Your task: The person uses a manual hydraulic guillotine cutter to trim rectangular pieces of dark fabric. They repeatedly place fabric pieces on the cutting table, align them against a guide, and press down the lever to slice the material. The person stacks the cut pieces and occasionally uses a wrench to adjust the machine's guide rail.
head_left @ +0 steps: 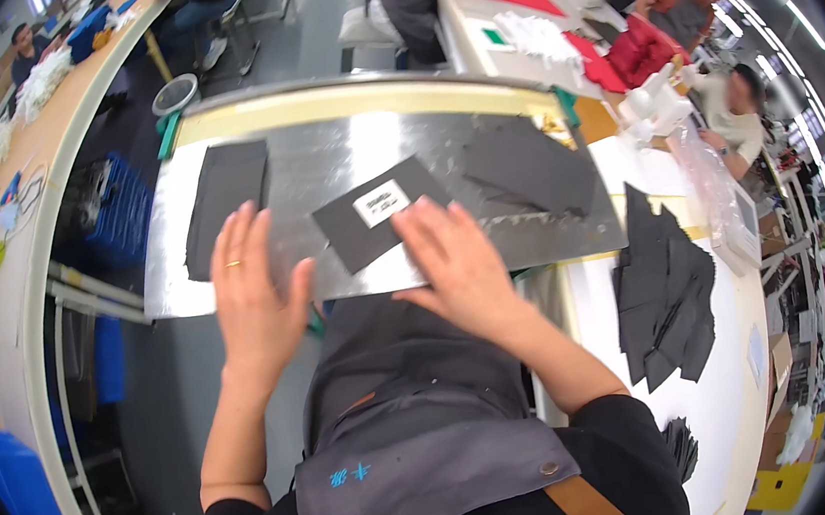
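A black rectangular piece [346, 246] lies slanted in the middle of a shiny metal work surface [305, 143], a white printed label [371, 212] on top of it. My right hand [462, 267] rests its outstretched fingers on the right part of that piece, close to the label; it is open, its fingertips blurred a little. A ring shows on my left hand [257, 289], which is open, fingers straight and thumb apart. Its fingertips overlap the near right edge of a neat stack of black rectangles [228, 191]. Whether they touch the stack I cannot tell.
Fanned black pieces [529, 165] lie on the metal surface's right side. A larger loose black pile [665, 286] covers part of the white table at right. Green clamps [169, 137] sit at the far corners. Blue crates [111, 214] stand below left. Several people work farther off.
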`<state>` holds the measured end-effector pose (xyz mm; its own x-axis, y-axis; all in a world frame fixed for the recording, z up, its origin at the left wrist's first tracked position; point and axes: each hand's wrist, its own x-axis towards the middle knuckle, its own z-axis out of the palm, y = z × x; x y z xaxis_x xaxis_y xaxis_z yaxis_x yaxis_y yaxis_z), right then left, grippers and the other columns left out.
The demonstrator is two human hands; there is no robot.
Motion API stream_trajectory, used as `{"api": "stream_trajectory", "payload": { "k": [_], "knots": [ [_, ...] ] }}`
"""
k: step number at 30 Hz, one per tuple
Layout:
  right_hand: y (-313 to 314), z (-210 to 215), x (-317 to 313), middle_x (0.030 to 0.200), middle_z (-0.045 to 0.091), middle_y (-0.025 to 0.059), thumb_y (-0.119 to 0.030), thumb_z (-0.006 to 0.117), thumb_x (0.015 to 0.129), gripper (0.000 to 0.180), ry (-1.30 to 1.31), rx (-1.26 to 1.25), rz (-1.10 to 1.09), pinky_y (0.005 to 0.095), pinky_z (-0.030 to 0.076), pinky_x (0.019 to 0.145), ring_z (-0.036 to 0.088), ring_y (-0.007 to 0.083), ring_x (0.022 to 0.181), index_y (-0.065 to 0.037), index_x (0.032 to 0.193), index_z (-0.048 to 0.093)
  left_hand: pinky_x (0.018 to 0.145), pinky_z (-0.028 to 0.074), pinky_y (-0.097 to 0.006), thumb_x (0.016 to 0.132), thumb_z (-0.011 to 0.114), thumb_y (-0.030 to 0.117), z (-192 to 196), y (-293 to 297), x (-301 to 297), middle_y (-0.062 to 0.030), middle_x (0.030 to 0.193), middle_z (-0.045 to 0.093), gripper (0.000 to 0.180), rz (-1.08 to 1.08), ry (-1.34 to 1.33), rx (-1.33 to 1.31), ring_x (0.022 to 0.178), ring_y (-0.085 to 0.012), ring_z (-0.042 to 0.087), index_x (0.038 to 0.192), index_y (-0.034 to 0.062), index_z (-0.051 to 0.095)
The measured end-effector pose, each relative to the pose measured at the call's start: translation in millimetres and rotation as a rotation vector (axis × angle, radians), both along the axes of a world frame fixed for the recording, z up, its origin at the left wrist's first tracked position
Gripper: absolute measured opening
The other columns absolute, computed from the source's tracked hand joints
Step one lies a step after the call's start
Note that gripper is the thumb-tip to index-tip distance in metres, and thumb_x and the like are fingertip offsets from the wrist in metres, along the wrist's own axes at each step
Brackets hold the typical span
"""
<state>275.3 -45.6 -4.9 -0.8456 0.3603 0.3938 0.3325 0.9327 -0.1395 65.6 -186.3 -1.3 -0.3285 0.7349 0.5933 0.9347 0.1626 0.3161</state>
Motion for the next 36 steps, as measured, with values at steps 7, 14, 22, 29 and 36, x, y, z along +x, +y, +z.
{"api": "stream_trajectory", "payload": {
  "k": [7,14,22,29,36],
  "knots": [
    [-5,-2,-9,0.123,0.054,0.0116,-0.031,0.081,0.072,0.065,0.207,-0.096,0.128,0.0499,0.037,0.109,0.049,0.0286,0.128,-0.007,0.127,0.055,0.101,0.039,-0.045,0.081,0.075,0.018,2,7,-27,-0.0208,0.124,0.053,0.060,0.141,-0.036,-0.087,0.117,-0.0373,0.048,0.132,-0.0032,0.050],
    [1,-2,-26,0.121,0.053,0.0098,-0.028,0.083,0.069,0.063,0.156,-0.039,0.189,0.0462,0.038,0.108,0.049,0.0291,0.120,-0.007,0.121,0.054,0.096,0.043,-0.043,0.086,0.070,0.016,-2,17,-47,-0.0151,0.122,0.056,0.040,0.133,0.020,-0.084,0.115,-0.0344,0.051,0.120,-0.0011,0.058],
    [7,17,1,0.088,0.061,0.0044,-0.007,0.074,0.074,0.017,0.564,-0.163,0.364,0.0372,0.051,0.075,0.062,0.0268,0.086,-0.010,0.087,0.063,0.083,0.045,-0.042,0.087,0.064,0.008,17,16,-49,-0.0149,0.103,0.058,0.017,0.050,-0.037,-0.159,0.096,-0.0353,0.056,0.099,-0.0002,0.056],
    [98,110,50,0.086,0.067,0.0153,-0.022,0.071,0.084,0.022,0.599,-0.115,0.065,0.0393,0.051,0.070,0.064,0.0360,0.078,-0.004,0.097,0.069,0.076,0.044,-0.045,0.085,0.063,0.006,19,11,-64,-0.0172,0.090,0.056,0.012,0.087,0.000,-0.191,0.088,-0.0382,0.055,0.087,-0.0003,0.052],
    [128,65,15,0.122,0.061,0.0117,-0.023,0.077,0.079,0.048,0.087,0.038,0.009,0.0428,0.045,0.099,0.057,0.0308,0.115,-0.006,0.121,0.062,0.071,0.042,-0.044,0.086,0.061,0.008,15,31,-81,-0.0178,0.084,0.056,0.015,0.075,0.100,-0.269,0.081,-0.0373,0.054,0.081,-0.0010,0.050]
  ]
}}
